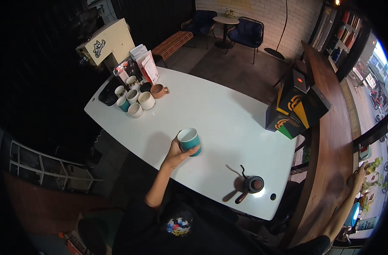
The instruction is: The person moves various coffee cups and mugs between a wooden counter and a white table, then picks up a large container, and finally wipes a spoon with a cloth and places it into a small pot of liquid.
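My left hand (pixel 177 154) is wrapped round a teal cup (pixel 194 144) with a white inside, holding it upright over the near side of the white table (pixel 228 114). My right arm stretches far to the right, past the wooden counter (pixel 323 170). At its end my right hand (pixel 358 177) is small and distorted near the picture's rim, close to a leafy plant (pixel 374 170); its fingers cannot be made out. A dark gooseneck kettle (pixel 254 184) with a brown lid and a thin spout stands near the table's right end.
Several cups (pixel 146 100) cluster at the table's left end, beside upright leaflets (pixel 148 66) and a cream machine (pixel 113 40). Dark boxes (pixel 298 106) with yellow and green panels stand at the right edge. Farther back are a bench (pixel 172 44), blue chairs (pixel 248 33) and a round table (pixel 226 20).
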The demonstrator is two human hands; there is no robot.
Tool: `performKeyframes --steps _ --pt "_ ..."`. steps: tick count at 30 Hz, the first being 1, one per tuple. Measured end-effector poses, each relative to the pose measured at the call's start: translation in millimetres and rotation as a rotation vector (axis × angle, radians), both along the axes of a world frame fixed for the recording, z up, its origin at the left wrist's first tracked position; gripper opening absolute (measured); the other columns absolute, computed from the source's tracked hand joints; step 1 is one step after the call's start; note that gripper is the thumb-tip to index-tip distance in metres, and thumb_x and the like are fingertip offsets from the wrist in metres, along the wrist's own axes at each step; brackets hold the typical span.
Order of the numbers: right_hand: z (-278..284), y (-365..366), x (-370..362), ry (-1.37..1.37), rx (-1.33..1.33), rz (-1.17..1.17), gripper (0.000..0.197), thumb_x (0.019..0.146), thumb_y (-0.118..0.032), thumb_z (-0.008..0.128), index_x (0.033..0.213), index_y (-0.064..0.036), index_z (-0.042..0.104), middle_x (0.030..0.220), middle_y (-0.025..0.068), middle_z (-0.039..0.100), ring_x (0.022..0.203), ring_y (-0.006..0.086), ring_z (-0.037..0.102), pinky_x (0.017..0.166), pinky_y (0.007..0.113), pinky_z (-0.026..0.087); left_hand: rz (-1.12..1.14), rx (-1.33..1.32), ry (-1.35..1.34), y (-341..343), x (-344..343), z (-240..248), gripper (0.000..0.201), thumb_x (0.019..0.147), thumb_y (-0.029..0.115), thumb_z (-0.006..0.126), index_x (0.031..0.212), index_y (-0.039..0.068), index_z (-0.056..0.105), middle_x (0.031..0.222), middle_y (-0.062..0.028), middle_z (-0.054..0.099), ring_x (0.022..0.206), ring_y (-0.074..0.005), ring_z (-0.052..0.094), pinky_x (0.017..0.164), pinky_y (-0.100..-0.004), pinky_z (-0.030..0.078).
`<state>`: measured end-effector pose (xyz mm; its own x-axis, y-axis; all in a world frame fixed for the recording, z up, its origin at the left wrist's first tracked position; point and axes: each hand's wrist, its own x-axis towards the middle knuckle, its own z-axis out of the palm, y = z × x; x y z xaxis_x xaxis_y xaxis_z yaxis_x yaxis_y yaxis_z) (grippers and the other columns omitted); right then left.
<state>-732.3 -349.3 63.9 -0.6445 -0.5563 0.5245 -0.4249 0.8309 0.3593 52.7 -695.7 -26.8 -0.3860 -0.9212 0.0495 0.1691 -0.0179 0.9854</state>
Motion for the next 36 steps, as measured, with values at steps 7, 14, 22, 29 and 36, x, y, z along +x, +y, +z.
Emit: performKeyframes --steps 7,14,22,29,36 --pt "104.5 -19.6 85.9 -0.313 -0.129 0.287 0.038 0.086 -0.016 0.069 0.118 -0.0024 0.051 0.096 0.0135 0.058 0.079 0.0255 0.056 0.073 0.037 0.048 0.162 -0.279 -0.253 -70.7 52.1 -38.0 0.061 0.07 0.015 0.089 0.119 0.001 0.054 0.108 -0.009 0.063 0.103 -0.0193 0.061 0.091 -0.0352 0.05" --pt "99.6 -234.8 421.1 -1.164 -0.385 0.837 0.026 0.089 -0.007 0.068 0.111 0.0002 0.057 0.09 0.0071 0.062 0.072 0.008 0.055 0.058 0.025 0.045 0.417 -0.296 -0.545 -137.9 137.4 -81.5 0.069 0.064 0.021 0.091 0.119 0.002 0.055 0.11 -0.0191 0.065 0.102 -0.0353 0.064 0.088 -0.0446 0.052" --pt "-33.0 -468.9 617.6 -1.585 -0.261 0.977 0.014 0.094 -0.007 0.049 0.083 0.001 0.051 0.071 0.0065 0.057 0.062 0.0116 0.052 0.056 0.029 0.043 0.552 -0.401 -0.523 -166.3 179.6 -102.8 0.067 0.064 0.018 0.09 0.119 0.002 0.055 0.114 -0.0181 0.061 0.107 -0.0357 0.059 0.09 -0.046 0.047" --pt "-150.9 -540.4 711.8 -1.965 -0.629 1.014 0.025 0.104 -0.014 0.041 0.09 0.0005 0.055 0.075 0.0045 0.058 0.063 0.0112 0.053 0.06 0.027 0.045 0.521 -0.347 -0.504 -184.7 193.9 -107.2 0.069 0.068 0.018 0.089 0.123 0.002 0.051 0.117 -0.0186 0.056 0.11 -0.0367 0.056 0.091 -0.0465 0.048" --pt "-192.3 -570.6 721.1 -1.902 -0.715 0.956 0.029 0.104 -0.018 0.04 0.089 0.0008 0.056 0.074 0.0042 0.058 0.065 0.0108 0.053 0.061 0.028 0.045 0.576 -0.325 -0.463 -181.7 200.3 -106.9 0.072 0.067 0.019 0.09 0.126 0.0 0.053 0.117 -0.0189 0.061 0.107 -0.0352 0.062 0.089 -0.0428 0.052"
